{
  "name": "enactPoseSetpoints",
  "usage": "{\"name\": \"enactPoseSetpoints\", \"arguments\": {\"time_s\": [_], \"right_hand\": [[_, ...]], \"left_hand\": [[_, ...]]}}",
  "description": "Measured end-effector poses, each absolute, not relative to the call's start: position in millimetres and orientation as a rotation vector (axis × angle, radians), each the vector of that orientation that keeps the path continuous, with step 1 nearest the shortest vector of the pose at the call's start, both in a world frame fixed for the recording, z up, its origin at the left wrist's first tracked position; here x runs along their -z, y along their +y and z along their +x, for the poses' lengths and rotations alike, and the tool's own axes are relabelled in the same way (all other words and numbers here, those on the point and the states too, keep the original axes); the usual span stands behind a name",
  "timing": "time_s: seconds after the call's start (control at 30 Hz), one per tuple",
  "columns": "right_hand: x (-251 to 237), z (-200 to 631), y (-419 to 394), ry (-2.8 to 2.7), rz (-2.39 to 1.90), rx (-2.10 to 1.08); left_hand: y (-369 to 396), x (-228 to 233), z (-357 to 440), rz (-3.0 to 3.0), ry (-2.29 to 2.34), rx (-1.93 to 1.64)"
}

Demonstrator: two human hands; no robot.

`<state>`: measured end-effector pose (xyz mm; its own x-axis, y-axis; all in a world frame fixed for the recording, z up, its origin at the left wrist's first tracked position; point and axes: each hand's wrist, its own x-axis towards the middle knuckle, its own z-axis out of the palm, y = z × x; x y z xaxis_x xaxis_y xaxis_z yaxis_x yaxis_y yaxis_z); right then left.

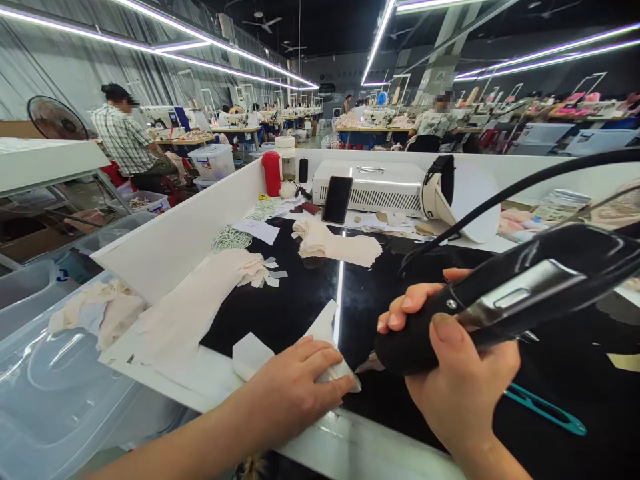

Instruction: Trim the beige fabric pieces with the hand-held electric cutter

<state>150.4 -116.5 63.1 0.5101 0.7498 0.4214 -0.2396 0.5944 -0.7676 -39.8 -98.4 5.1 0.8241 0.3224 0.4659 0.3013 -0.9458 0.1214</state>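
Right hand point(463, 380) closed around a black handheld tool point(500, 300), long axis running from upper right down to lower left, tip aimed at the white fabric piece point(320, 330). Left hand point(295, 387) lies flat, fingers spread, pinning that piece near the table edge point(350, 447). Bare black worktop point(300, 293) extends beyond both hands.

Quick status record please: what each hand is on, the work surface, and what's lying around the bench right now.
left hand: left hand pressed flat on a white fabric piece at the near edge of the black table
right hand: right hand gripping a black corded hand tool, tip down at the fabric's corner
near right: teal snips lying on the table
mid bench: cream fabric pile, phone leaning on a white machine
far left corner: red bottle
background: other people seated at other stations
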Motion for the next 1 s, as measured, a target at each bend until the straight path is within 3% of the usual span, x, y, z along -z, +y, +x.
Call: {"name": "enactPoseSetpoints", "arguments": {"time_s": [1.0], "right_hand": [[-62,141,-100,-0.841,-0.740,-0.635]], "left_hand": [[-105,5,-33,2.959,0.603,-0.840]]}}
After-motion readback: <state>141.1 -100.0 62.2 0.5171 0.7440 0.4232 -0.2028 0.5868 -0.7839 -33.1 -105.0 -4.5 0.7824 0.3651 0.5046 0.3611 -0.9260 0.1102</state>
